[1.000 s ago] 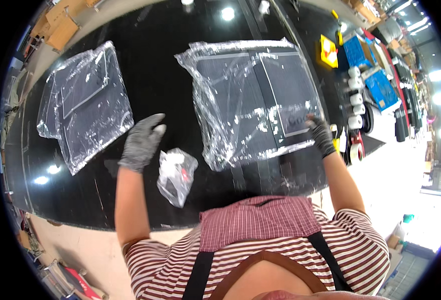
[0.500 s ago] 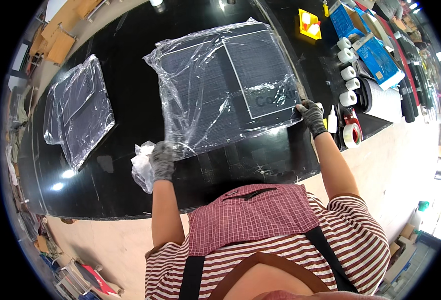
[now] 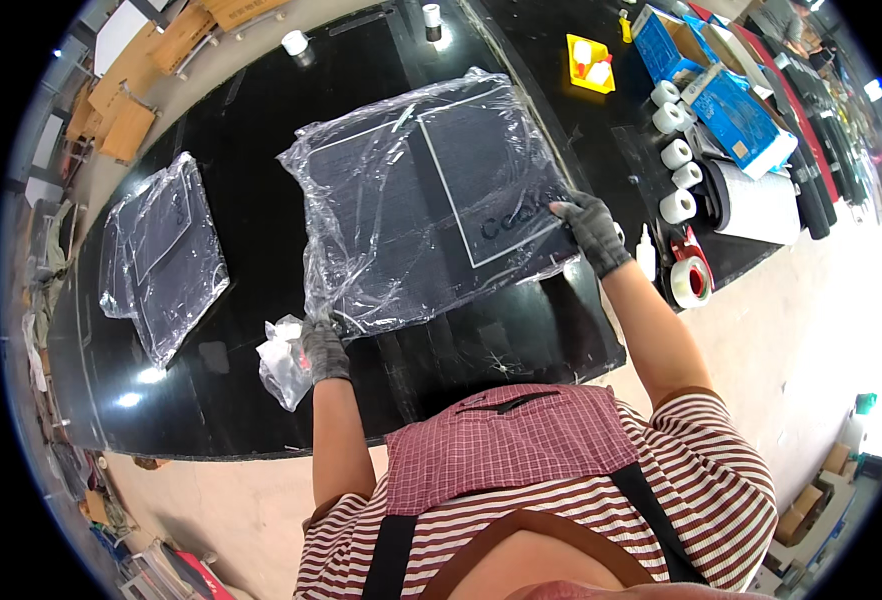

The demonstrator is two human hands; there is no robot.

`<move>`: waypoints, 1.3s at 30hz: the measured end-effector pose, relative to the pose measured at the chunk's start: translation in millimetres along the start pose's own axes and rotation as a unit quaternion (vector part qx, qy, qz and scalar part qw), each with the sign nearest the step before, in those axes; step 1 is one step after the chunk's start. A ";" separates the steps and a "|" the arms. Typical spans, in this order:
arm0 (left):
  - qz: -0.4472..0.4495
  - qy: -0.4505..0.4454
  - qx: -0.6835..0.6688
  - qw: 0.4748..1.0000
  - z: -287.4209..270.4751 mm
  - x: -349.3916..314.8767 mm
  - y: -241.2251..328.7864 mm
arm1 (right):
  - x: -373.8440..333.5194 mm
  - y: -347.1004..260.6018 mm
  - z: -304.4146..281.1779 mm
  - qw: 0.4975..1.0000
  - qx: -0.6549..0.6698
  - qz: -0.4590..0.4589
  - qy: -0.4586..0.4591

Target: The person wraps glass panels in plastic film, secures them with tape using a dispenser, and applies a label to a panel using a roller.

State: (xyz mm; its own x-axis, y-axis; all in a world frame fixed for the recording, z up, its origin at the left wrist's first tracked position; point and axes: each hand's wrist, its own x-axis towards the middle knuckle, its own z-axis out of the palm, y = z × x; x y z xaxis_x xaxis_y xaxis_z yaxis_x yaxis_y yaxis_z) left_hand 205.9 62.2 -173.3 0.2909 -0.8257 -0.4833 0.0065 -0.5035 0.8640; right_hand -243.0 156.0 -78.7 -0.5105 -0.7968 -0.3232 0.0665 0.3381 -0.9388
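A large dark mat (image 3: 381, 190) with a thin white border line lies flat on the black table (image 3: 441, 375), wrapped in clear, wrinkled plastic. My left hand (image 3: 324, 348), in a grey glove, closes on the plastic at the near left corner. Beside that hand sits a crumpled clear plastic bag (image 3: 283, 375) with whitish contents. At the mat's near right corner my gloved right hand (image 3: 596, 235) has its fingers curled over the wrapped edge, thumb on top. A smaller plastic-wrapped mat (image 3: 176, 255) rests apart on the left.
On the right stand several white rolls (image 3: 677, 207), a white bottle (image 3: 645, 253), a tape roll (image 3: 690, 282) and blue boxes (image 3: 739, 120). A yellow tray (image 3: 590, 62) holds small bottles farther back. Two white rolls (image 3: 294, 43) stand at the far edge.
The head view has shifted, so the table and mats appear lower. Both hands stay at the mat's near corners; the right hand sits slightly farther left over the edge.
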 end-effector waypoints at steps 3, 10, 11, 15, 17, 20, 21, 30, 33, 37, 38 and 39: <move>0.313 -0.082 0.094 0.942 33.5 -10.5 59.9 | -61.5 -3.6 7.5 0.983 0.179 0.028 0.022; 0.298 -0.178 -0.129 0.929 77.2 79.4 213.9 | -147.3 49.6 71.2 0.858 -0.104 -0.003 -0.503; 0.301 -0.170 -0.096 0.933 57.6 104.6 217.0 | -141.2 30.9 68.6 0.892 -0.111 -0.013 -0.437; 0.238 -0.166 0.033 0.956 46.6 50.5 183.5 | -92.0 30.9 28.5 0.996 -0.049 -0.070 0.006; 0.246 -0.199 0.098 0.943 16.2 34.1 124.9 | -63.5 49.3 -6.6 0.974 -0.196 -0.080 0.080; 0.228 -0.187 0.207 0.933 -35.5 5.7 11.3 | -56.3 58.5 -33.0 0.907 -0.403 0.108 -0.056; 0.199 -0.172 0.233 0.936 -50.4 -2.1 -21.9 | -60.6 59.9 -28.5 0.929 -0.326 0.166 -0.061; -0.024 -0.113 0.242 0.963 -75.6 -21.7 -30.8 | -84.0 83.8 -25.3 0.977 -0.141 0.138 -0.082; -0.111 -0.146 0.176 0.967 -83.0 -29.3 -21.7 | -84.1 101.9 -30.0 0.986 -0.062 0.141 -0.060; -0.104 -0.165 0.046 0.980 -72.8 -57.6 -17.5 | -95.9 88.2 -16.2 0.983 -0.006 0.174 -0.057; -0.105 -0.179 0.007 0.978 -71.3 -61.6 -17.6 | -98.7 88.8 -15.6 0.986 0.013 0.158 -0.048; -0.074 -0.171 0.006 0.982 -70.9 -61.8 -26.3 | -101.4 92.5 -15.5 0.988 0.031 0.143 -0.039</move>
State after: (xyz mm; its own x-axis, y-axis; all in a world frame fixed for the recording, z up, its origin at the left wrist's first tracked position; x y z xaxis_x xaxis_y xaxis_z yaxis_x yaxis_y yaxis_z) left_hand 255.6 144.5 -156.2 -0.0516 -0.7790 -0.6249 0.0129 -0.6262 0.7795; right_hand -198.3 275.8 -130.9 -0.3955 -0.7106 -0.5819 0.2524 0.5251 -0.8128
